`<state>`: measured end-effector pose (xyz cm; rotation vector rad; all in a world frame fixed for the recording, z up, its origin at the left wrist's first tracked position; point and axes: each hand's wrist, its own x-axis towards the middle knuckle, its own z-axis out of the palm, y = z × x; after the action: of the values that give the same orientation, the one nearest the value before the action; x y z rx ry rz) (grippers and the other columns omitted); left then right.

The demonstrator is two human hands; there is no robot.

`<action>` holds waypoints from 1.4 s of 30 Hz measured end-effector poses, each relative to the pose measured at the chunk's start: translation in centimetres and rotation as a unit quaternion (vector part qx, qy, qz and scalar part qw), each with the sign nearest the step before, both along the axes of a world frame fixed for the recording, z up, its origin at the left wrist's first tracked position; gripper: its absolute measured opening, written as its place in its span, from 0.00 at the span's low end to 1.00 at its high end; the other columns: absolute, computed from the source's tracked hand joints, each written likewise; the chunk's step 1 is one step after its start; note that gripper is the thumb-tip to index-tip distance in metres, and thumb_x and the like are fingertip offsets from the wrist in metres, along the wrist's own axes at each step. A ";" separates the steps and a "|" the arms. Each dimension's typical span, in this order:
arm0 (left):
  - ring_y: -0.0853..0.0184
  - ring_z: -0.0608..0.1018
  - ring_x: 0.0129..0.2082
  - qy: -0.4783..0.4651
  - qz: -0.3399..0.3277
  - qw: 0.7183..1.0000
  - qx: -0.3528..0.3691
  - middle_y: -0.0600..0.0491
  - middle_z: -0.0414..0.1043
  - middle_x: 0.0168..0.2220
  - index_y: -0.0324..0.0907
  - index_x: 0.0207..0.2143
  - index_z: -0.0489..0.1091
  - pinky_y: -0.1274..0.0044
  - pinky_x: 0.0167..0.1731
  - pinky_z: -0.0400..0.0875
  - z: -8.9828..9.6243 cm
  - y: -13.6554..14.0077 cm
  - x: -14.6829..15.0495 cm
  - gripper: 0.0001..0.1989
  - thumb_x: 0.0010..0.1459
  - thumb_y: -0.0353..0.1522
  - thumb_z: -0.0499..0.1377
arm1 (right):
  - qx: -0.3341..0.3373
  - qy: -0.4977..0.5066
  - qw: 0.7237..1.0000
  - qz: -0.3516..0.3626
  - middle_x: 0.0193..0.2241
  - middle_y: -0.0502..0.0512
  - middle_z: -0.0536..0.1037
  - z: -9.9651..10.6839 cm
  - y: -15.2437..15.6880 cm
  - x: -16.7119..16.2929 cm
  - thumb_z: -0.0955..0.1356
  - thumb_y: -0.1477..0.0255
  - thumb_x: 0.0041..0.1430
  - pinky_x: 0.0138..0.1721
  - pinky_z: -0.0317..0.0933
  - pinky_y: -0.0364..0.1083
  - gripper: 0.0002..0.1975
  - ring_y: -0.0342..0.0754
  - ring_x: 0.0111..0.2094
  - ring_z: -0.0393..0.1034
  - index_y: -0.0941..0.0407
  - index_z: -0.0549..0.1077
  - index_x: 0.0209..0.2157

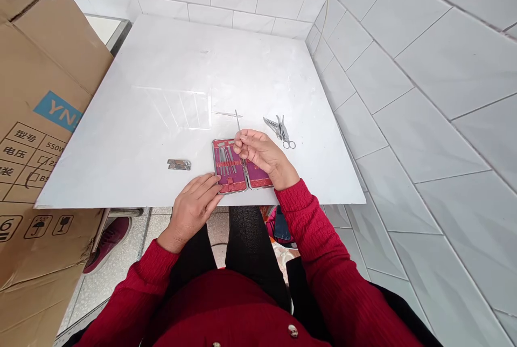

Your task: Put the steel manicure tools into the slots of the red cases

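Observation:
A manicure case (pixel 231 181) lies unfolded near the table's front edge, red-edged with a purple lining. Several slim metal tools (pixel 225 159) sit under a strap in its left half. Fingers of my left hand (pixel 196 201) rest flat on the case's left edge. Above the case, my right hand (pixel 260 152) pinches a thin metal manicure tool (pixel 237 119) that points up and away; its exact kind is too small to tell. That hand hides part of the right half. Nail clippers (pixel 179 164) lie to the left, scissors and nippers (pixel 278 129) to the right.
Another thin metal tool (pixel 227 114) lies beyond the case on the white table (pixel 169 61). A large cardboard box (pixel 44 83) stands at the left side. Tiled walls (pixel 388 77) border the back and right. Below the front edge, a phone (pixel 281 224) shows near my legs.

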<state>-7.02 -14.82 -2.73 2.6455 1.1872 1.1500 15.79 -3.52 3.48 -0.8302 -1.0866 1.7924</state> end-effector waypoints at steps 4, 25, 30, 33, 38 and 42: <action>0.57 0.80 0.57 -0.004 0.001 1.000 -0.010 0.47 0.79 0.55 0.44 0.53 0.74 0.60 0.58 0.77 0.0 -0.1 0.0 0.11 0.69 0.31 0.61 | 0.022 -0.039 0.999 -0.030 0.28 0.49 0.77 -0.1 -0.1 -0.3 0.81 0.55 0.47 0.29 0.66 0.40 0.21 0.42 0.31 0.72 0.55 0.76 0.32; 0.57 0.78 0.59 0.000 0.001 0.999 -0.035 0.48 0.79 0.56 0.45 0.53 0.75 0.61 0.60 0.75 -0.3 -0.1 -0.1 0.11 0.70 0.33 0.59 | 0.058 -0.099 0.993 -0.018 0.27 0.41 0.74 -0.9 0.8 -0.2 0.76 0.72 0.47 0.17 0.49 0.39 0.29 0.36 0.20 0.60 0.52 0.75 0.53; 0.57 0.79 0.59 -0.001 0.000 1.000 -0.023 0.48 0.79 0.56 0.45 0.52 0.75 0.61 0.60 0.75 -0.4 -0.1 -0.1 0.11 0.69 0.32 0.60 | 0.066 -0.110 0.992 -0.008 0.26 0.39 0.73 -1.1 1.0 0.0 0.75 0.73 0.48 0.17 0.54 0.39 0.38 0.38 0.20 0.65 0.50 0.68 0.63; 0.57 0.79 0.58 -0.001 0.001 1.000 -0.016 0.48 0.79 0.56 0.44 0.52 0.75 0.61 0.59 0.75 -0.3 0.0 -0.1 0.11 0.69 0.32 0.61 | 0.069 -0.113 0.991 -0.001 0.26 0.40 0.74 -1.2 1.1 0.1 0.76 0.72 0.48 0.18 0.55 0.40 0.37 0.38 0.21 0.67 0.52 0.69 0.62; 0.57 0.79 0.58 0.010 -0.004 1.000 -0.008 0.47 0.79 0.55 0.43 0.51 0.74 0.61 0.59 0.75 -0.2 0.1 -0.1 0.10 0.69 0.32 0.62 | 0.090 -0.187 0.977 -0.048 0.22 0.41 0.74 -1.6 1.2 0.1 0.74 0.72 0.49 0.19 0.56 0.41 0.30 0.41 0.19 0.65 0.53 0.71 0.56; 0.57 0.79 0.58 0.016 0.000 1.000 -0.010 0.48 0.79 0.55 0.43 0.50 0.75 0.62 0.59 0.75 -0.2 0.1 -0.1 0.09 0.69 0.32 0.61 | 0.121 -0.285 0.946 -0.095 0.23 0.43 0.77 -2.1 1.2 0.0 0.71 0.73 0.52 0.25 0.62 0.43 0.26 0.41 0.20 0.64 0.53 0.73 0.54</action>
<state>-7.13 -14.73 -2.89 2.6601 1.1959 1.0940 15.76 -2.32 1.35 -1.2915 -1.4981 1.2480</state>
